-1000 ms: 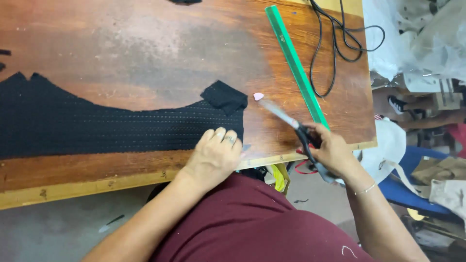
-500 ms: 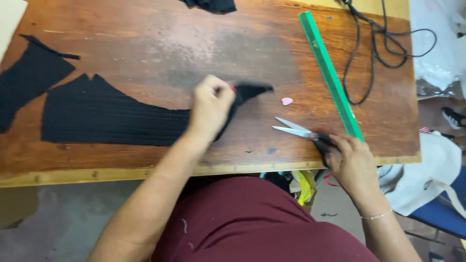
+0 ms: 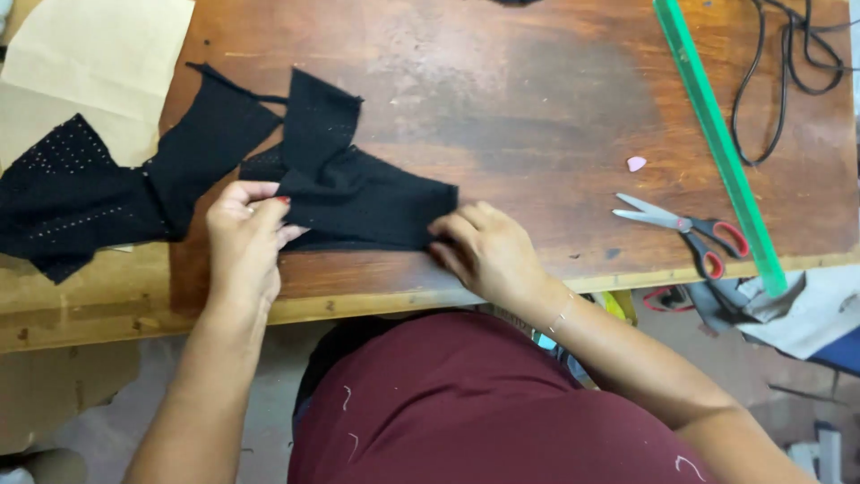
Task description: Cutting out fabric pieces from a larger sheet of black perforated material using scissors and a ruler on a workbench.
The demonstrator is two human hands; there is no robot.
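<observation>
Scissors (image 3: pixel 685 229) now released, lying lower right on bench (image 3: pixel 537 108); both hands, left hand (image 3: pixel 244 242) and right hand (image 3: pixel 488 251), fingers pinched on folded black fabric piece (image 3: pixel 358 193), centre-left; cutting paused, handling begun.

Matt black cloth (image 3: pixel 358 193), worn wood table (image 3: pixel 537 81)

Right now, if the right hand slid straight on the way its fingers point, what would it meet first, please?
The right hand points left, fingertips already on the folded black fabric piece; beyond it, probably the left hand.
</observation>
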